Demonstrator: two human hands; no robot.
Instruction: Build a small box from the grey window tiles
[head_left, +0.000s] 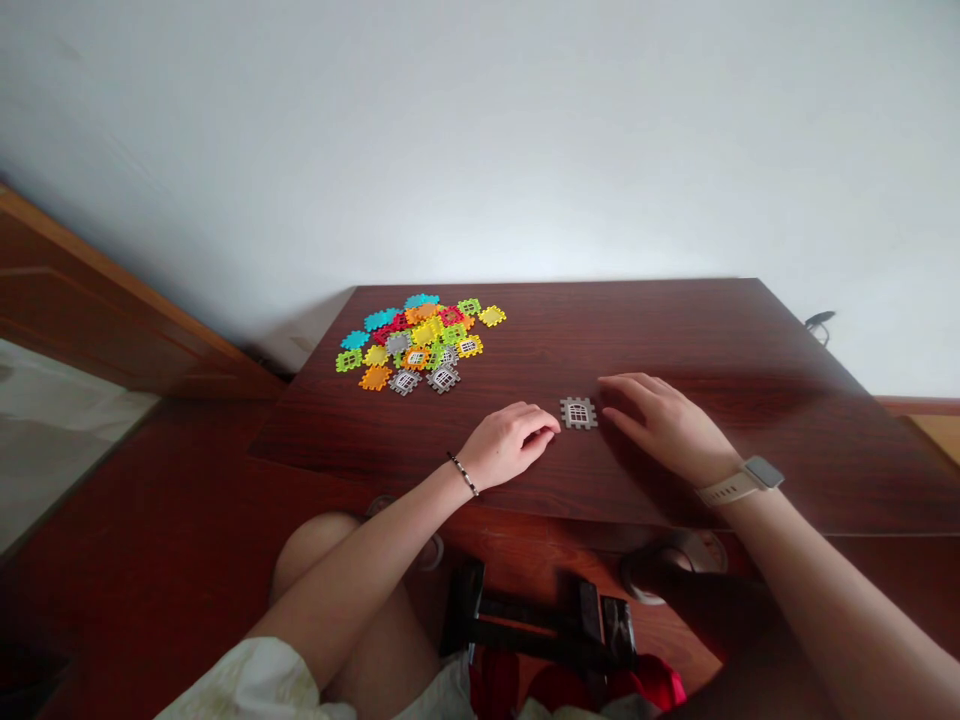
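A grey interlocking tile (pixel 578 413) with a white window in its middle lies flat on the dark wood table, between my two hands. Just to its left rests my left hand (pixel 513 442), fingers curled together and thumb close to the fingertips, with nothing visible in them. On the tile's other side is my right hand (pixel 666 420), its thumb and fingers apart and holding nothing. Neither hand appears to grip the tile. A heap of interlocking tiles (pixel 426 331) in blue, orange, red, yellow, green and grey lies at the table's left.
The brown table (pixel 600 330) stands against a pale wall (pixel 525 140). A wooden door (pixel 112 290) is on the left. Behind the table's right edge a black cable (pixel 820 318) shows. Below the front edge are my legs and a black frame (pixel 536 620).
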